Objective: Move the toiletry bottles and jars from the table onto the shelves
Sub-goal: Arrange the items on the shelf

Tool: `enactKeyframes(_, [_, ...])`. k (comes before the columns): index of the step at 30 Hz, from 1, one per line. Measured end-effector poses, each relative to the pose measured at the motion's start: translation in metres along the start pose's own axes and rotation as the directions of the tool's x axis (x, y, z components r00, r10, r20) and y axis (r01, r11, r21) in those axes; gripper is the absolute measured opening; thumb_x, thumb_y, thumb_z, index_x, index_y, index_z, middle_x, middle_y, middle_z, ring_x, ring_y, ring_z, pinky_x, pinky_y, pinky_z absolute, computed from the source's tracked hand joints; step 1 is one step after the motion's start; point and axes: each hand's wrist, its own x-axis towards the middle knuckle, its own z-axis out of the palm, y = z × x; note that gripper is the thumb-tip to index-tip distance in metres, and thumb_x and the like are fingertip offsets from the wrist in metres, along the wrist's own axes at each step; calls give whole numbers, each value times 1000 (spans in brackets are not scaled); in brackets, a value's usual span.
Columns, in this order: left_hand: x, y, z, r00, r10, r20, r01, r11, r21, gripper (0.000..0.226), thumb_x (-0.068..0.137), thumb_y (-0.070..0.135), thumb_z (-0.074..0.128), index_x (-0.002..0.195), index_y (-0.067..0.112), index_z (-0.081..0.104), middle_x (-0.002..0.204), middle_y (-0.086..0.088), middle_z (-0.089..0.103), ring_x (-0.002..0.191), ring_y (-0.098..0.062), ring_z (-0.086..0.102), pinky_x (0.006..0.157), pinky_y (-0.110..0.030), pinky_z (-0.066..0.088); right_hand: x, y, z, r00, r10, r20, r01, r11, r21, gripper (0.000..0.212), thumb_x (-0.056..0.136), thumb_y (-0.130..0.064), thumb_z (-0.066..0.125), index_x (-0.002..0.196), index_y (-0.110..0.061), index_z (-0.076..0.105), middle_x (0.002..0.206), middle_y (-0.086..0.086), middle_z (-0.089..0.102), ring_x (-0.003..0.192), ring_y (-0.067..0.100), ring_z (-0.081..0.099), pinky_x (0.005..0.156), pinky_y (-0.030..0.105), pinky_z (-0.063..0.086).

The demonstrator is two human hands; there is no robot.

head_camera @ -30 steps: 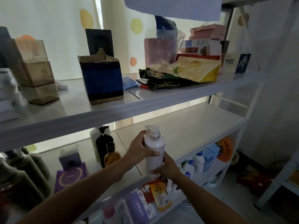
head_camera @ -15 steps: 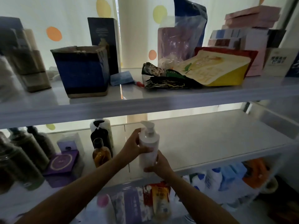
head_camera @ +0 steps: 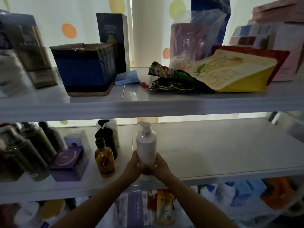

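A white pump bottle (head_camera: 146, 143) stands upright over the middle shelf (head_camera: 222, 152), near its front edge. My left hand (head_camera: 133, 167) grips its lower part from the left. From the right, my right hand (head_camera: 160, 167) wraps round the same lower part. The bottle's base is hidden by my fingers, so contact with the shelf cannot be judged. Just left stand an amber bottle (head_camera: 104, 159) and a black pump bottle (head_camera: 107, 139) with a white container behind it.
Purple boxes (head_camera: 67, 163) and dark jars (head_camera: 28, 150) fill the shelf's left end. The top shelf (head_camera: 148, 104) carries a blue box (head_camera: 84, 69), snack bags (head_camera: 230, 71) and stacked cartons. More bottles and packets sit on the shelf below.
The view swung left and closer to the shelves. Both hands slid down to the bottle's lower part, and the bottle moved further in over the middle shelf.
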Motion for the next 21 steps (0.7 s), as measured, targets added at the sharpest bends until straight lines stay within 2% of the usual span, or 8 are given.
enactKeyframes(4, [7, 6, 9, 997, -37, -72, 38, 999, 16, 51, 86, 12, 65, 130, 4, 39, 127, -12, 51, 122, -21, 48, 93, -22, 43, 14, -3, 10, 998, 35, -51, -40, 993, -107, 50, 77, -38, 73, 114, -17, 46, 108, 0, 56, 110, 17, 55, 94, 26, 44])
enactKeyframes(8, [8, 8, 11, 992, 12, -123, -11, 1000, 8, 44, 86, 12, 67, 122, 6, 43, 115, -6, 54, 115, -21, 53, 82, -11, 44, 6, -3, 8, 999, -16, -31, 16, 1000, -4, 65, 76, -35, 75, 127, -13, 42, 123, 6, 56, 114, 21, 55, 95, 28, 46])
enactKeyframes(10, [6, -3, 11, 991, 34, -133, -42, 997, -58, 51, 82, 14, 72, 123, 9, 43, 112, 0, 52, 108, -16, 55, 72, -3, 44, -8, 7, 13, 993, -54, -109, 59, 998, 38, 70, 79, -29, 74, 135, -12, 35, 128, 8, 54, 115, 21, 55, 97, 31, 47])
enactKeyframes(12, [-3, -14, 16, 995, -4, -104, -14, 986, -168, 57, 81, 12, 72, 128, 13, 40, 116, 5, 52, 107, -6, 55, 77, -5, 47, -24, 20, 22, 984, -76, -160, 87, 994, 60, 74, 84, -25, 68, 143, -14, 25, 133, 8, 53, 114, 16, 56, 92, 24, 47])
enactKeyframes(14, [-15, -25, 24, 996, -54, -69, 34, 965, -262, 48, 87, 5, 63, 127, 18, 41, 120, 8, 49, 106, 7, 53, 95, -23, 48, -33, 30, 31, 987, -61, -148, 81, 988, 131, 71, 92, -23, 58, 148, -21, 14, 133, 7, 54, 107, 8, 57, 85, 15, 46])
enactKeyframes(16, [-23, -32, 30, 997, -57, -41, 43, 958, -284, 46, 95, 6, 50, 137, 17, 34, 135, 3, 42, 122, 4, 44, 110, -38, 36, -33, 35, 35, 989, -71, -130, 88, 988, 128, 66, 96, -22, 50, 147, -26, 8, 133, 7, 55, 101, 2, 55, 81, 5, 43])
enactKeyframes(18, [-23, -35, 30, 999, -44, -32, 32, 950, -312, 55, 98, 24, 46, 147, 18, 22, 147, 0, 34, 134, -12, 38, 108, -32, 39, -27, 37, 35, 989, -85, -122, 101, 986, 130, 67, 97, -19, 49, 148, -23, 6, 136, 8, 53, 103, 1, 53, 77, -2, 40])
enactKeyframes(21, [-13, -43, 28, 998, -55, -26, 41, 927, -374, 42, 99, 26, 43, 139, 31, 30, 138, 5, 44, 120, 2, 51, 98, -23, 47, -17, 35, 33, 992, -71, -105, 88, 983, 162, 68, 96, -15, 51, 149, -20, 9, 135, 11, 53, 101, 3, 54, 74, -1, 42])
